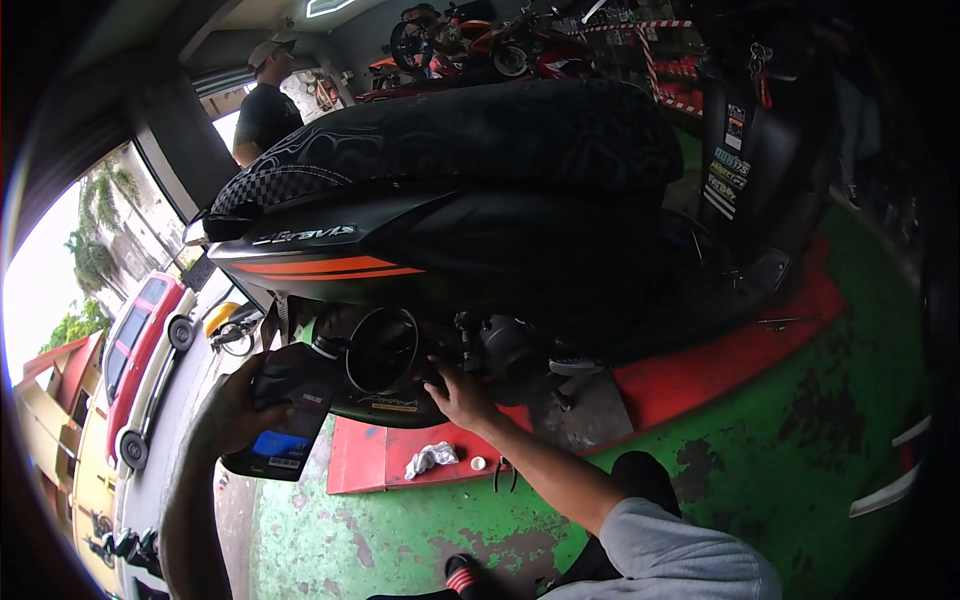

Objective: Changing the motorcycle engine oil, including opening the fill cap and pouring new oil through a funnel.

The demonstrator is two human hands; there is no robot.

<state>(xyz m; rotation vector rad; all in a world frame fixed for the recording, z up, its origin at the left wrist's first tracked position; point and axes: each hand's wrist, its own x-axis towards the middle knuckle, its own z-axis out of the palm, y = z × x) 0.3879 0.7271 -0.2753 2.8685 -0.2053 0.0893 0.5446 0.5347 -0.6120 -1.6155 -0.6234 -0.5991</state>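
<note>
One scooter (480,210) on red platform (740,350), green floor (780,460) — left hand (232,405) fingers clasp dark oil bottle (285,415), contents unseen; right hand (460,395) fingers spread against engine (500,345).

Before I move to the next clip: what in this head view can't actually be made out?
- Head view: the fingers of the right hand are lost in shadow against the engine.
- The spout of the black oil bottle in the left hand blends into the dark exhaust.
- Small white cap beside the rag: too small to identify.
- Frame corners are black from the fisheye rim.
</note>
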